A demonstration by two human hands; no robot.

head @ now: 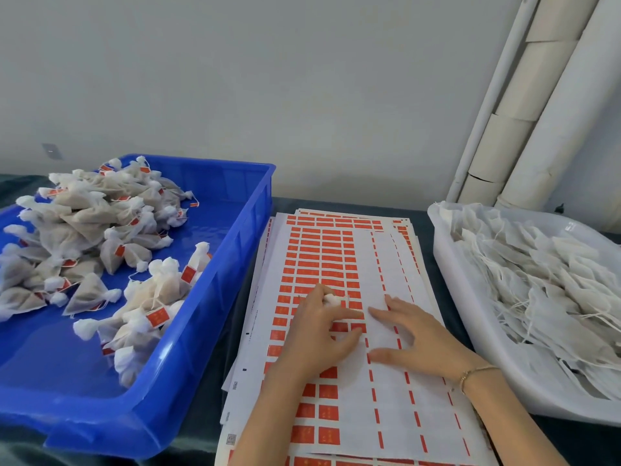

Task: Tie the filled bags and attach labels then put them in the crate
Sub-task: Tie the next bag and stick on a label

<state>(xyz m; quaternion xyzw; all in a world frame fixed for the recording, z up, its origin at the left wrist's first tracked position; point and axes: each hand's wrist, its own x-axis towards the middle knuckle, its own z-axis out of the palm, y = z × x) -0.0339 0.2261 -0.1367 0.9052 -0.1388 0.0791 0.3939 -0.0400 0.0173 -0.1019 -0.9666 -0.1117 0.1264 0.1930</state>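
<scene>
On the left, the blue crate point(235, 253) stands on the dark desk point(235, 319). It holds a loose heap of finished bags point(84, 223), each with its neck bunched shut and a red tag on its string. It is close to the work, so a done bag probably needs only a short reach to drop in.

In the middle lies a stack of label sheets point(322, 253), with rows of red stickers on white backing. The right-hand columns are already stripped down to thin red slivers.

The left hand point(316, 334) rests on the top sheet. Its grip is closed on a small white bag point(332, 299), whose bunched top pokes out between thumb and forefinger, while the fingertips reach along a row of stickers. My guess is that it keeps the bag ready so that a sticker can go straight onto the string. Whether a sticker is lifted yet, I cannot tell.

The right hand point(420, 334), a thin bracelet point(477, 371) at its wrist, lies flat with fingers spread and holds nothing. It probably pins the backing so the sheet won't shift.

At the right, a white tray point(450, 284) holds the filled bags point(537, 280) awaiting tying, their strings trailing loose.
</scene>
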